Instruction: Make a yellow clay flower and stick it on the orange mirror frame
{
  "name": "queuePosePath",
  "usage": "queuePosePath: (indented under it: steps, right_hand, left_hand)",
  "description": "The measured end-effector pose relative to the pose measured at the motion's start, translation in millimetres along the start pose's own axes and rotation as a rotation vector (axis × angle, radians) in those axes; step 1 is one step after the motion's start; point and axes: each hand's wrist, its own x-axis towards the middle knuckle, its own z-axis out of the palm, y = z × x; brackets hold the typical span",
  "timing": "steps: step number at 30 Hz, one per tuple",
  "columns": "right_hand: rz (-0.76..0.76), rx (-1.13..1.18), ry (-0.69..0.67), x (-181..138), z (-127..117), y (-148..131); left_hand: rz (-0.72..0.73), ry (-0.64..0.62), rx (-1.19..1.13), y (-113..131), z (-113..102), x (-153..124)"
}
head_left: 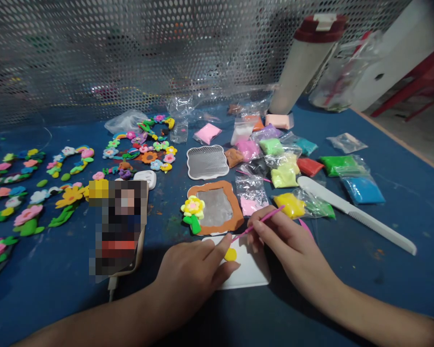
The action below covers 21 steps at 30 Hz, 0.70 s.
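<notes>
I see the blue table (401,202) cut off at every edge. Lower centre, my left hand (188,274) half covers a white board (251,272), fingers curled, forefinger and thumb pinching a yellow clay piece (230,254). My right hand (292,246) grips a pink tool (262,220); its tip near the clay is hard to see. A phone (117,226) at left is blurred.
</notes>
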Motion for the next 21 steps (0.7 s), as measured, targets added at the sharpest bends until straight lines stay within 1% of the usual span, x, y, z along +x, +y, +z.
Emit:
queuePosePath:
  steps: [2,5,9,12,17,21]
  right_hand:
    - [-0.016,-0.023,0.031,-2,-1,1]
    - [-0.098,-0.122,0.060,-6,-3,4]
    - [-0.278,-0.214,0.020,-11,-6,6]
    - [-0.366,-0.272,0.013,-12,-6,6]
    - [-0.400,-0.342,0.004,-11,-5,5]
    - [-0.407,-0.330,-0.026,-10,-5,3]
  left_hand:
    - [-0.007,-0.006,-0.012,0,0,-1]
    - [-0.007,-0.016,-0.025,-1,0,-2]
    - [-0.011,-0.045,-0.035,0,-1,-2]
    - [-0.002,-0.037,-0.034,-1,-1,-2]
    - [0.022,-0.021,-0.034,-3,-1,-3]
    - [0.030,-0.030,-0.032,-2,-1,-2]
